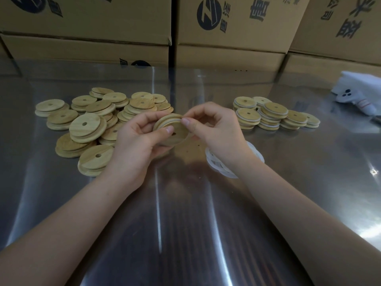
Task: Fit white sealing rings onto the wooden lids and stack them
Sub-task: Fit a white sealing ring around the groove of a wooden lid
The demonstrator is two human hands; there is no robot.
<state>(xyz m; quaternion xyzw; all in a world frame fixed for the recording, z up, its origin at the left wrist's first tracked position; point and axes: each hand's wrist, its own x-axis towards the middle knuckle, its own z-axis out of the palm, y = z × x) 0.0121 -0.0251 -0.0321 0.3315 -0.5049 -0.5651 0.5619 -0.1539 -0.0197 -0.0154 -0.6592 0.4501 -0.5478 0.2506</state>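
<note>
Steel table [185, 223]: wooden lid [175, 132] gripped between both hands.

One head-worn wide-angle view looks forward and down, close over the table [185, 223], toward the cardboard boxes [231, 56].

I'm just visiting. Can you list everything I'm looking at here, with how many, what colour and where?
held lid: one, pale wood, between both hands above the table
bare lids: many in a loose pile, pale wood, left
ringed lids: several short stacks, wood with white edges, right
sealing rings: small heap, white, under the right wrist
cardboard boxes: several, brown with black print, along the back
cloth item: one, white, far right
table: one, shiny metal, beneath everything
left hand: grips the held lid
right hand: pinches the held lid's rim
</note>
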